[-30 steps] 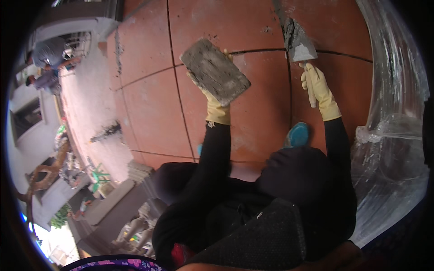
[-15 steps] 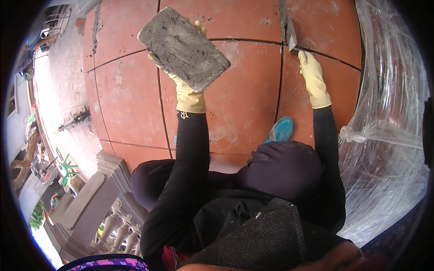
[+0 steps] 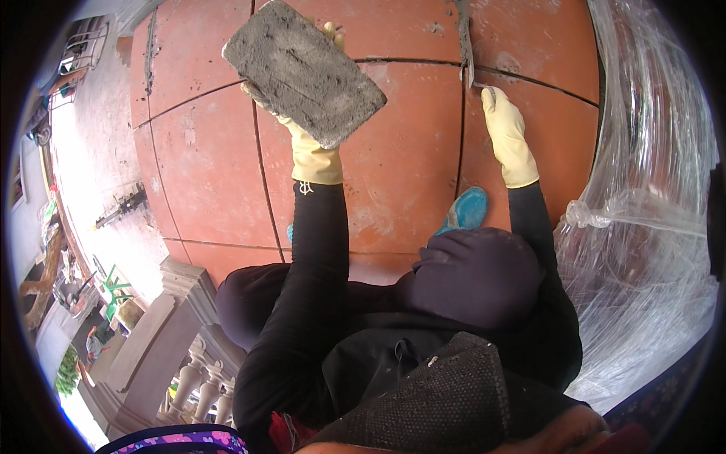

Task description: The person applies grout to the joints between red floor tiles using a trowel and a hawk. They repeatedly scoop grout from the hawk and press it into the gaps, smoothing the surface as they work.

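Note:
My left hand (image 3: 314, 155), in a pale yellow rubber glove, grips a rectangular mortar board (image 3: 302, 76) from beneath. Grey mortar coats its upper face, and the board hides most of the fingers. A matching glove covers my right hand (image 3: 508, 135), closed round the handle of a small trowel (image 3: 472, 54). The trowel's narrow metal blade appears nearly edge-on, at the joint between two terracotta tiles (image 3: 408, 151). Along that joint, beyond my right hand, lies grey mortar (image 3: 463, 19); the stretch running back toward me shows as a dark gap.
Clear plastic sheeting (image 3: 635, 227) hangs along the right side. A blue shoe (image 3: 467, 210) is on the tiles below my right hand. At lower left stands a balustrade (image 3: 200, 390) with pale balusters. A green chair (image 3: 115, 291) and clutter lie farther left.
My right hand has shifted a little left, and the trowel blade has turned from showing its flat face to nearly edge-on. The mortar board sits slightly higher in view, still in my left hand.

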`<state>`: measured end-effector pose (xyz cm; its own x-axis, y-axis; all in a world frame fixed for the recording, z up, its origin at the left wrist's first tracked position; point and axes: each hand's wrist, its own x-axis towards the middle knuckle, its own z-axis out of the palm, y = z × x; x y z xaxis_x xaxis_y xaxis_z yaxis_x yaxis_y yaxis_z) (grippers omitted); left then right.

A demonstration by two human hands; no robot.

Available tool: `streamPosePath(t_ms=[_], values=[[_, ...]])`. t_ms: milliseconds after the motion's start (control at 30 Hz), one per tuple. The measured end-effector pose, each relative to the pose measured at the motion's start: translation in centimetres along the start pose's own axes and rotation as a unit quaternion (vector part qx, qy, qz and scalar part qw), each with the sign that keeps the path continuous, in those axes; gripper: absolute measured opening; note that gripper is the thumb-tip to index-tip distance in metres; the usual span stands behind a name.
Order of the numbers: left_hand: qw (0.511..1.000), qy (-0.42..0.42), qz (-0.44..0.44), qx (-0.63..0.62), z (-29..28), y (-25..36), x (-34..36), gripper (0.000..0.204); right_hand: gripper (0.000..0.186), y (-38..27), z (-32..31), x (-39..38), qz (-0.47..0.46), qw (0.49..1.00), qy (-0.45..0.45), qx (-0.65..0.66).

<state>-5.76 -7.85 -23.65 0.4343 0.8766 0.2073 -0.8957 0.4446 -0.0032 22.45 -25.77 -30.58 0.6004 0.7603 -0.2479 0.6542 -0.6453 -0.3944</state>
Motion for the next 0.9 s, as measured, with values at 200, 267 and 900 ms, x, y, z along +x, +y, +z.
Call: streamPosePath(t_ms=[200, 267, 900], values=[[0.953, 0.113, 0.076, 0.269, 1.9, -0.9, -0.2, 0.106, 0.052, 0.4, 0.2, -0.6, 0.038, 0.998, -0.011, 0.047], [0.952, 0.116, 0.078, 0.273, 2.2, -1.0, -0.2, 0.106, 0.051, 0.4, 0.5, -0.7, 0.01, 1.0, 0.005, 0.024], [0.999, -0.042, 0.016, 0.013, 1.5, 0.0, -0.3, 0.102, 0.05, 1.6, 2.6, -1.5, 0.011, 0.999, 0.024, -0.024]])
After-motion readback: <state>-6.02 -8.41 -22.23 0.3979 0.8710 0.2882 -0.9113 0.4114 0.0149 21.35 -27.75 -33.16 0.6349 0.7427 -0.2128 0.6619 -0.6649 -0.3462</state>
